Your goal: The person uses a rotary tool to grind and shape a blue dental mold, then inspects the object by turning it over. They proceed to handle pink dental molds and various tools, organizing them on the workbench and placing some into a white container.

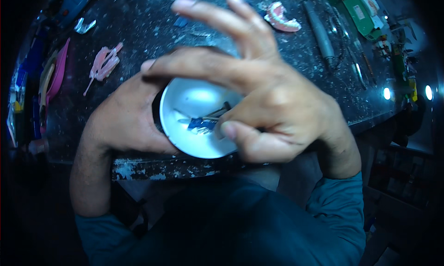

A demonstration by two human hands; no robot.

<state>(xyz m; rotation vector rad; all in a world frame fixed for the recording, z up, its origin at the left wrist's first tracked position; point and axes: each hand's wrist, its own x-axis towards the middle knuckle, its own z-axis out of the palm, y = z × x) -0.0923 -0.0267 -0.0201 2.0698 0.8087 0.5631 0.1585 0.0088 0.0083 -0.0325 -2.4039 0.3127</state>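
A round bowl [178,132], pale and shiny inside with a dark outer side, is held over the table's front edge. My left hand [127,111] curves around its left side, with the far fingers partly hidden behind my right hand. My right hand [273,104] is over the bowl's right part, thumb and a bent finger pinched together inside the rim. Its other fingers stretch out to the left and away. Whatever the pinch holds is hidden. Beside those fingertips, a dark thin shape and a small blue patch [199,123] show in the bowl; I cannot tell whether they are objects or reflections.
On the dark, speckled table [152,35] lie a pink dental piece [105,62] at left and a denture-like arch with teeth [282,18] beyond my right hand. A grey handpiece [319,35] with a cord lies at right, near a green box [360,16]. A pink tray-like thing [58,74] stands far left.
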